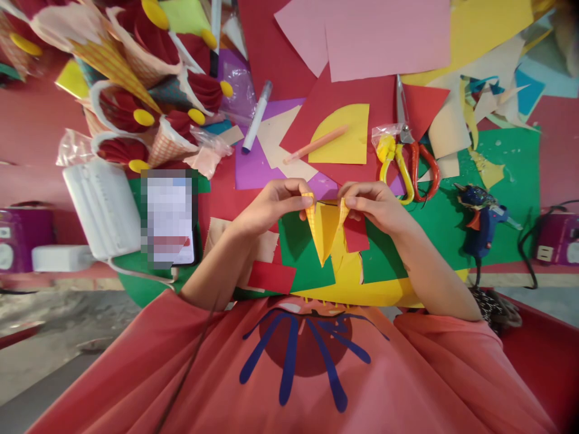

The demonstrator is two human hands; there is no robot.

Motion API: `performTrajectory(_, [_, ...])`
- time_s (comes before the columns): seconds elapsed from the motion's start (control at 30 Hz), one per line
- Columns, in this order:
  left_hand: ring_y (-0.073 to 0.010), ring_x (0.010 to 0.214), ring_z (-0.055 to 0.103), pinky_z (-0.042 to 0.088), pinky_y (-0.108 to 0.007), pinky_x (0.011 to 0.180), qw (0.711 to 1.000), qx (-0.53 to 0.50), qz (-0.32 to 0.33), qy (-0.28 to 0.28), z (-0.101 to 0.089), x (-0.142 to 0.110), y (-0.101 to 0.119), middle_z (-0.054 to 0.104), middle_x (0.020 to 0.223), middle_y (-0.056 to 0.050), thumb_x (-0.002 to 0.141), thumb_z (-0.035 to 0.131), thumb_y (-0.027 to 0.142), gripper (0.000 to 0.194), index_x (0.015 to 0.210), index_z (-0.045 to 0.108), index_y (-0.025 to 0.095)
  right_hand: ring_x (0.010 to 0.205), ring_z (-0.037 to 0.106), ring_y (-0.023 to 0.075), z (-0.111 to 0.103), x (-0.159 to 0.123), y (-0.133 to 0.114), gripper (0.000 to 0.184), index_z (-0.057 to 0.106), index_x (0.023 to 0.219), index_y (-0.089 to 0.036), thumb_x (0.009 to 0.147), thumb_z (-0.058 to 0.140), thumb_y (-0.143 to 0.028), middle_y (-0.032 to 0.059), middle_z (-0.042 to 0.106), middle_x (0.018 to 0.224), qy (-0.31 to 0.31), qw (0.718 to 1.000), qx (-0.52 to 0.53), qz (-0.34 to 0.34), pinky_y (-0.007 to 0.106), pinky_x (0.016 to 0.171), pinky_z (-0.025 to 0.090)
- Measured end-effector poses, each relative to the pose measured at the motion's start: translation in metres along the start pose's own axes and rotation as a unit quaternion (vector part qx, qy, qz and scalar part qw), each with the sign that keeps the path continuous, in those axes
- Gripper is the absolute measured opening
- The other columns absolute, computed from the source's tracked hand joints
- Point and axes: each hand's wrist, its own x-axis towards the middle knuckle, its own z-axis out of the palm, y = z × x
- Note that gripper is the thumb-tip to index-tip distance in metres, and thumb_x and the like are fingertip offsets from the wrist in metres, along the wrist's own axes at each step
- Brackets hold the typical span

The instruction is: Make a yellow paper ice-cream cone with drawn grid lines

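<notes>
Between my hands is a piece of yellow paper [324, 226], bent into a pointed cone shape with its tip down toward me. Its two outer edges carry a checked pattern and stand apart, so the plain inside shows. My left hand [283, 202] pinches the left edge between thumb and fingers. On the other side my right hand [373, 205] grips the right edge the same way. Just beyond them lie a yellow quarter-circle of paper [350, 135] and an orange pencil-like stick [314, 144]. Scissors [407, 144] with yellow and red handles rest beyond my right hand.
Several decorated paper cones [122, 108] crowd the back left. Nearer are a white box-like device [103, 208] and a phone [169, 220] with a cable. A marker [257, 117] lies on purple paper. At right sits a blue glue gun [484, 223]; pink sheets [389, 39] lie at the back.
</notes>
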Motion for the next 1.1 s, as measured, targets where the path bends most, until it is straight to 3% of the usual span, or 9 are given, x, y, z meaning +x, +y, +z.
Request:
performTrajectory(0.07, [-0.0089,0.055,0.055,0.043,-0.021,0.053,0.999,0.035,-0.021,-0.005,0.003,0.0,0.002,0.061,0.062,0.0,0.072,0.077,0.047,0.037,0.065,0.061,0.015,0.052,0.041,0.0046,0.004,0.0,-0.001,0.023,0.064,0.066,-0.016,0.079,0.071,-0.035,-0.0016,0.059,0.073,0.019,0.999,-0.045,-0.008,0.021,0.048,0.03])
performTrajectory(0.27, [-0.0066,0.047,0.05,0.036,-0.018,0.046,0.994,0.092,-0.062,-0.006,0.009,0.0,0.006,0.056,0.051,0.002,0.068,0.078,0.053,0.044,0.065,0.058,0.015,0.062,0.046,0.009,0.011,0.0,-0.003,0.026,0.058,0.062,-0.017,0.081,0.065,-0.033,-0.0015,0.054,0.067,0.032,0.986,-0.154,-0.046,0.024,0.059,0.036])
performTrajectory(0.57, [-0.0048,0.042,0.045,0.032,-0.017,0.043,0.99,0.126,-0.068,-0.018,0.013,0.002,0.005,0.052,0.046,0.004,0.072,0.074,0.054,0.045,0.06,0.053,0.015,0.052,0.036,0.0066,0.022,-0.004,0.003,0.022,0.051,0.067,-0.018,0.086,0.057,-0.029,-0.0059,0.043,0.058,0.079,0.977,-0.197,-0.038,0.024,0.052,0.029])
performTrajectory(0.8, [-0.0046,0.04,0.045,0.032,-0.016,0.041,0.99,0.124,-0.069,0.001,0.016,0.004,0.002,0.052,0.043,0.004,0.072,0.074,0.053,0.045,0.06,0.052,0.016,0.055,0.037,0.0071,0.027,-0.004,0.006,0.023,0.046,0.064,-0.019,0.085,0.055,-0.024,-0.0055,0.043,0.059,0.114,0.961,-0.241,-0.071,0.025,0.055,0.029])
performTrajectory(1.1, [-0.0039,0.039,0.045,0.032,-0.015,0.041,0.985,0.156,-0.074,0.016,0.019,0.004,0.001,0.049,0.043,0.006,0.073,0.071,0.055,0.046,0.061,0.05,0.016,0.054,0.036,0.0069,0.028,-0.003,0.007,0.023,0.045,0.063,-0.019,0.084,0.054,-0.025,-0.0055,0.042,0.058,0.114,0.958,-0.253,-0.074,0.024,0.054,0.029])
